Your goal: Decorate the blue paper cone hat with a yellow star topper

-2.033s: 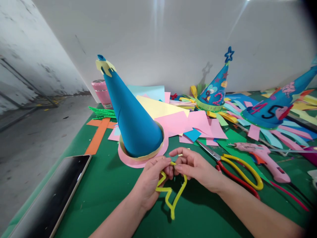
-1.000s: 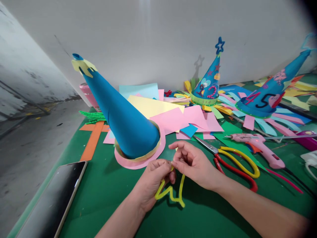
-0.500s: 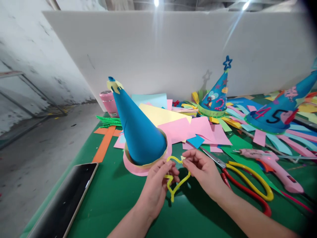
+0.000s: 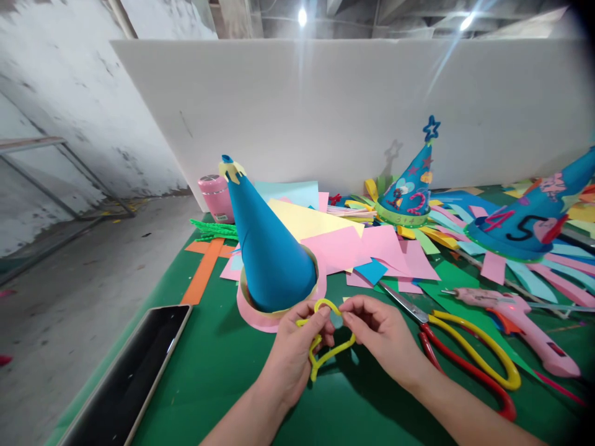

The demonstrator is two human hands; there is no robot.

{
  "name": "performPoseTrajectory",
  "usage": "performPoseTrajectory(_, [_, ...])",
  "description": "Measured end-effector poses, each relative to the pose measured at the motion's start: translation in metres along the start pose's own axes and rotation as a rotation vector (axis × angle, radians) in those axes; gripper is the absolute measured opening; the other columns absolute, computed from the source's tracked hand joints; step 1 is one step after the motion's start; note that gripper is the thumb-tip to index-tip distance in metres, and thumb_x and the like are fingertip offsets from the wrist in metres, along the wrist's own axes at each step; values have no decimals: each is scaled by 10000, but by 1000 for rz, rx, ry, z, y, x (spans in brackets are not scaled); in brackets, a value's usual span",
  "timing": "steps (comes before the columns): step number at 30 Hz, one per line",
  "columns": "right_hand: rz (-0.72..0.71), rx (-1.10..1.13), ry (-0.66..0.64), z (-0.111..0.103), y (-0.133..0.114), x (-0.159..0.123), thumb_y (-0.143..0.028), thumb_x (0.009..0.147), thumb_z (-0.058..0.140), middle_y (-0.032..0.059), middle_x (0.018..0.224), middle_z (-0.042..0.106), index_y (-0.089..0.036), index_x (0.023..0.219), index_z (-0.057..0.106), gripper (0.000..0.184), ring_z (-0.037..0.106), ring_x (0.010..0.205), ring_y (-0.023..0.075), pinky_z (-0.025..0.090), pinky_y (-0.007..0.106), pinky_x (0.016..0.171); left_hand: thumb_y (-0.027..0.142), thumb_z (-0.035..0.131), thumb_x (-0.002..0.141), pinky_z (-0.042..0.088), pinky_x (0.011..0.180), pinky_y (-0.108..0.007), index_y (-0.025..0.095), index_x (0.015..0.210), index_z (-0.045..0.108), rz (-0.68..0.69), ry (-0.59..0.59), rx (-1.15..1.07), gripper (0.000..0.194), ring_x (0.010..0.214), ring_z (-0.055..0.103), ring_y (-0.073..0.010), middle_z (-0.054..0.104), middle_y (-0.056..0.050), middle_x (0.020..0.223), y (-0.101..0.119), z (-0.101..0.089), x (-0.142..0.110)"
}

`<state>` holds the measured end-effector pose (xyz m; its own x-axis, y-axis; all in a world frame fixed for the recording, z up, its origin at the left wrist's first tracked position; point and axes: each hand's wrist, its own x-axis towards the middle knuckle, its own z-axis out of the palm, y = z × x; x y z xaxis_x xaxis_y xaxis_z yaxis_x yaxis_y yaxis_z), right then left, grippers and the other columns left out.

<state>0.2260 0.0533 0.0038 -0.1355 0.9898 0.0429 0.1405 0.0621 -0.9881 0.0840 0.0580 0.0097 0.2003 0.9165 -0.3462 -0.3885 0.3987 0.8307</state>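
Observation:
A bent yellow pipe cleaner [image 4: 335, 351] is held between both hands above the green table. My left hand [image 4: 297, 344] pinches its left side with thumb and fingers, which hide part of it. On the other side, the thumb and fingertips of my right hand [image 4: 379, 325] grip the pipe cleaner near its upper right bend. It has a rounded loop at the top and a pointed corner at the bottom. Just beyond my hands stands a tall blue paper cone hat [image 4: 274, 254] with a pink brim [image 4: 251, 319] and a pale yellow fringed collar near its tip.
Scissors [image 4: 450, 334] and a pink glue gun [image 4: 520, 325] lie to the right. Two decorated cone hats [image 4: 404, 192] stand behind them. Coloured paper sheets [image 4: 334, 248] spread across the back. A phone [image 4: 134, 371], orange strips [image 4: 204, 272] and green pipe cleaners [image 4: 214, 230] lie left.
The yellow pipe cleaner has been turned and reshaped between my fingers, and its top now curves into a rounded loop. My view has tilted up, showing more of the white board and ceiling.

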Motion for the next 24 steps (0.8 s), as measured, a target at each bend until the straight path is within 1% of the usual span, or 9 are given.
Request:
performPoseTrajectory(5, [-78, -51, 3, -3, 0, 0, -251, 807, 514, 17, 766, 591, -204, 828, 584, 87, 537, 665, 144, 434, 247, 583, 297, 633, 704, 392, 557, -205, 147, 698, 607, 16, -37, 34, 152, 541, 524, -91, 591, 1, 606, 6, -7, 2])
performPoseTrajectory(8, [-145, -128, -13, -3, -2, -1, -236, 801, 517, 16, 747, 582, -213, 815, 602, 89, 529, 655, 149, 426, 254, 580, 303, 648, 687, 394, 556, -211, 141, 682, 617, 21, -49, 103, 164, 549, 526, -103, 603, -12, 613, 9, -7, 2])
performPoseTrajectory(10, [-163, -132, -44, -2, -3, -1, -227, 803, 513, 10, 734, 576, -217, 811, 604, 93, 527, 649, 146, 425, 250, 583, 298, 663, 670, 392, 547, -211, 132, 645, 623, 37, -54, 149, 173, 549, 517, -106, 599, -17, 594, 9, -5, 1])
performPoseTrajectory(13, [-106, -61, -68, -1, -1, -2, -250, 805, 513, 13, 760, 583, -215, 851, 585, 93, 538, 664, 146, 435, 250, 586, 294, 675, 653, 382, 531, -209, 128, 601, 624, 57, -34, 181, 180, 538, 503, -105, 593, -15, 564, 8, -4, 1])
performPoseTrajectory(17, [-2, 22, -59, -1, 1, -2, -269, 797, 526, 8, 761, 559, -209, 937, 547, 153, 529, 683, 144, 433, 250, 585, 301, 674, 647, 369, 526, -215, 133, 577, 611, 66, 11, 193, 193, 523, 491, -103, 585, -10, 539, 6, -5, 2])
performPoseTrajectory(21, [4, 70, -33, -3, 1, -1, -251, 809, 505, -22, 706, 491, -219, 975, 517, 169, 491, 656, 122, 404, 234, 566, 293, 653, 672, 343, 522, -222, 130, 605, 606, 86, -12, 287, 183, 523, 470, -104, 567, -8, 523, 7, -5, 1])
performPoseTrajectory(24, [-3, 72, -44, -4, -1, 0, -237, 811, 498, -30, 691, 467, -223, 983, 509, 174, 464, 633, 116, 384, 227, 543, 289, 630, 696, 335, 532, -226, 130, 616, 603, 107, -43, 355, 180, 530, 459, -103, 559, -7, 527, 7, -5, 0])
